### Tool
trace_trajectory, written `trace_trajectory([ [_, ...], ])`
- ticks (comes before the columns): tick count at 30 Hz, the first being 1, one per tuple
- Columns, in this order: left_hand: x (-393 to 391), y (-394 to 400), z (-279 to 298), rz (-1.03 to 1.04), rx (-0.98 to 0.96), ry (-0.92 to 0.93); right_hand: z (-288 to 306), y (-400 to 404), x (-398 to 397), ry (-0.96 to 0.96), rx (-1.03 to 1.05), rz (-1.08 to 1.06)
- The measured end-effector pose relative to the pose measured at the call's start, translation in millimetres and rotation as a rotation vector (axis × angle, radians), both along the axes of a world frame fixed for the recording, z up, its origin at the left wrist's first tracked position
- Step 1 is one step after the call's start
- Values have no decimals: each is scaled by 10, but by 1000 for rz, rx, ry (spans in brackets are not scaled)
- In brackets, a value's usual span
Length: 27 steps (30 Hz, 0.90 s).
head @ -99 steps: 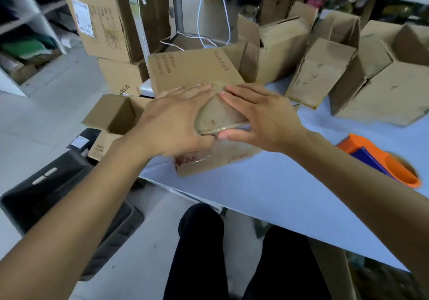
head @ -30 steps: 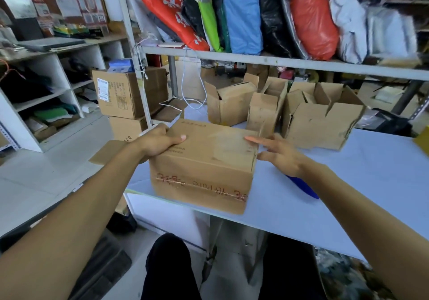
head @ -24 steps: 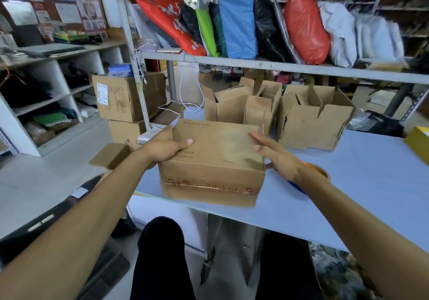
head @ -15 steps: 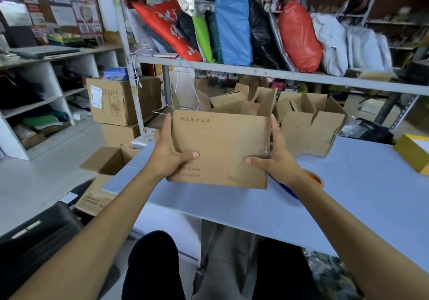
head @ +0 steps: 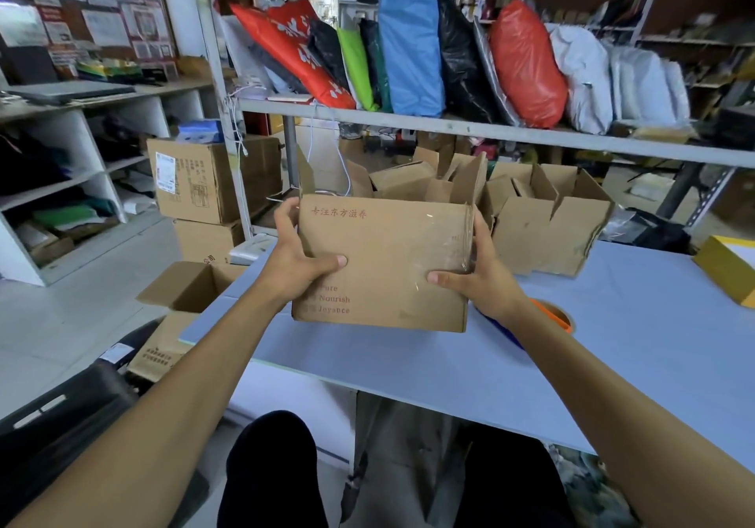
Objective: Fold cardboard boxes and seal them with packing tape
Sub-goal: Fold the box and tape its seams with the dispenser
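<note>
The cardboard box (head: pixel 384 268), lying flat on the table (head: pixel 637 348) a second ago, is now standing tilted up with its broad printed face toward the camera. It is sitting between both hands — the left hand (head: pixel 292 260) is gripping its left edge, the right hand (head: pixel 478 278) its right edge, thumbs pressing the front. Clear packing tape (head: pixel 453 241) is wrapping the right side; red lettering is showing.
</note>
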State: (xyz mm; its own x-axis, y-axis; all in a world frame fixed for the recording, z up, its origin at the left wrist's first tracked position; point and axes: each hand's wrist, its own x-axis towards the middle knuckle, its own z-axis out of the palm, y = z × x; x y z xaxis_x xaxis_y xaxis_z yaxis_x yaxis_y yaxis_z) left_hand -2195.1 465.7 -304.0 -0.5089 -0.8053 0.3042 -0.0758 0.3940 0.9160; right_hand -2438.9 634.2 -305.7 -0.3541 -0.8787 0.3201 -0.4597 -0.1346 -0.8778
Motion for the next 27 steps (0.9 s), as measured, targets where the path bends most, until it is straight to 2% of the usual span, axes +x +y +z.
trace_trajectory([
  [8,-27,21,183,-9,-24,-46,103,57,-24,-13,0,-21],
  [14,-170,135,450,-36,-76,32,386,201,-104,11,-71,-74],
  [21,-677,353,963,-172,-156,97,819,618,-386,72,-198,-172],
  [27,-1049,565,1033,-241,-157,113,927,956,-602,101,-195,-277],
])
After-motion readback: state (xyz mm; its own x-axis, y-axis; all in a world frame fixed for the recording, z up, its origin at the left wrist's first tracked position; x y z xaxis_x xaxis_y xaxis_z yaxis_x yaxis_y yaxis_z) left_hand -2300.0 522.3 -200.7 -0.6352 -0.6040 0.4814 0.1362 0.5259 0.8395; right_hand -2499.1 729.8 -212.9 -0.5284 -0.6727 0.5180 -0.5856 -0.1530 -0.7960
